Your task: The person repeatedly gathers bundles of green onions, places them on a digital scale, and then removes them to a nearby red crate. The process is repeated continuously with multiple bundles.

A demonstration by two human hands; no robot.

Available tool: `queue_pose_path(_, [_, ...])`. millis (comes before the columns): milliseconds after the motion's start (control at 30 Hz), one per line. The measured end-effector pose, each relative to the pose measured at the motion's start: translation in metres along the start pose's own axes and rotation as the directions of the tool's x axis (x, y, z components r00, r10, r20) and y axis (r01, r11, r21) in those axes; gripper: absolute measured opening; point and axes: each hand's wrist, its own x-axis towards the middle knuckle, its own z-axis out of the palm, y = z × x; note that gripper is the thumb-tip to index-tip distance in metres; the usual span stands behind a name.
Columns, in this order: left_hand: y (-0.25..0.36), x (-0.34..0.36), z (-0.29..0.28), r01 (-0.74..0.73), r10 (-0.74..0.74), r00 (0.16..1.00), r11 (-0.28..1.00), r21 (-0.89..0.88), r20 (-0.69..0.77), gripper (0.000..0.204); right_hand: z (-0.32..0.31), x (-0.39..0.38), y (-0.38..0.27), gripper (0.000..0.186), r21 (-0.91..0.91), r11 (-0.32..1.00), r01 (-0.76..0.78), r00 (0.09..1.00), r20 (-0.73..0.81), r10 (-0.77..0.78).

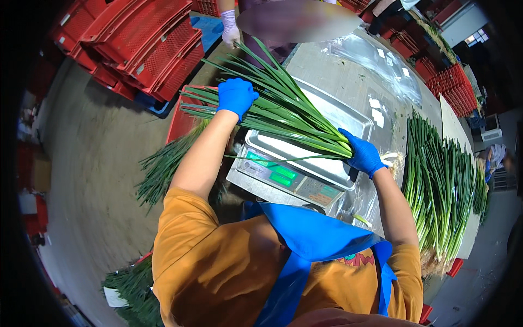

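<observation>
A bunch of long green onions (294, 117) lies slanting over a metal tray (357, 122) on a digital scale (278, 174). My left hand (237, 98), in a blue glove, is closed on the leaves at upper left. My right hand (362, 152), also blue-gloved, grips the pale stem end over the tray's right part, with roots showing just beyond it. A large pile of green onions (436, 185) lies right of the scale. More green onions (163, 166) hang out of a red crate (180, 122) at left.
Stacked red crates (136, 54) stand upper left. A co-worker's lavender-gloved hand (230, 30) is beyond the leaf tips. Clear plastic bags (354, 60) lie on the steel table (308, 68). Another person (496, 158) is at far right, and further crates (449, 90) are stacked behind.
</observation>
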Motion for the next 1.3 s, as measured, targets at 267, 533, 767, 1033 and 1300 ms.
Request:
queue_pose_path(267, [-0.107, -0.046, -0.048, 0.079, -0.414, 0.810, 0.778, -0.623, -0.415, 0.024, -0.008, 0.000, -0.003, 0.083, 0.006, 1.000, -0.017, 0.998, 0.067, 0.017])
queue_pose_path(533, [-0.209, -0.226, -0.082, 0.642, -0.604, 0.648, 0.761, -0.095, -0.464, 0.026, -0.005, -0.002, -0.003, 0.084, -0.081, 0.996, 0.033, 0.999, -0.036, -0.036])
queue_pose_path(767, [-0.020, -0.143, -0.078, -0.080, -0.104, 0.930, 0.880, -0.469, -0.353, 0.024, 0.010, -0.007, -0.012, 0.082, -0.187, 0.980, 0.075, 0.986, -0.135, -0.101])
queue_pose_path(1033, [0.049, -0.049, -0.011, -0.034, 0.036, 0.999, 0.996, -0.080, 0.025, 0.027, 0.011, -0.004, -0.006, 0.081, -0.079, 0.989, 0.122, 0.986, -0.104, -0.130])
queue_pose_path(1300, [0.033, -0.037, 0.007, -0.274, 0.274, 0.959, 0.962, 0.012, -0.071, 0.024, 0.008, -0.004, -0.011, 0.083, -0.064, 0.994, 0.088, 0.993, -0.067, -0.093])
